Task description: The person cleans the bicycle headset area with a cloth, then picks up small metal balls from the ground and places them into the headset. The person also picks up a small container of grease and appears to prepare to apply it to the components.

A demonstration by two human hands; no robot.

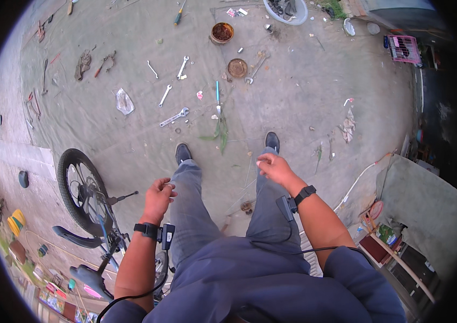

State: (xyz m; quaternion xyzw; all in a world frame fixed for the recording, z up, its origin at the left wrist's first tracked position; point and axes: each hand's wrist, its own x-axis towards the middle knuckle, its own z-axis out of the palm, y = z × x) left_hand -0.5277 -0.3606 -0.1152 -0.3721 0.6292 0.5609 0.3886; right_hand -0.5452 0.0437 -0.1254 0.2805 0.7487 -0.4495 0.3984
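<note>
My left hand (159,196) hangs in front of my left thigh, its fingers loosely bent and apart, nothing seen in it. In front of my right knee is my right hand (276,169), fingers half curled with a gap at the thumb; no held thing shows. Both are clear of the ground. Beyond my shoes lie an adjustable wrench (174,117), a spanner (165,95), another spanner (183,67) and a smaller one (152,69). A blue-handled tool (218,97) lies by some green leaves (221,131).
A bicycle (80,188) is close on my left. Ahead are a rusty tin (222,33), a round brown lid (237,68), a white basin (287,12), a screwdriver (179,16) and a plastic bag (124,102). A pink crate (403,49) stands far right; a white hose (359,182) runs nearer.
</note>
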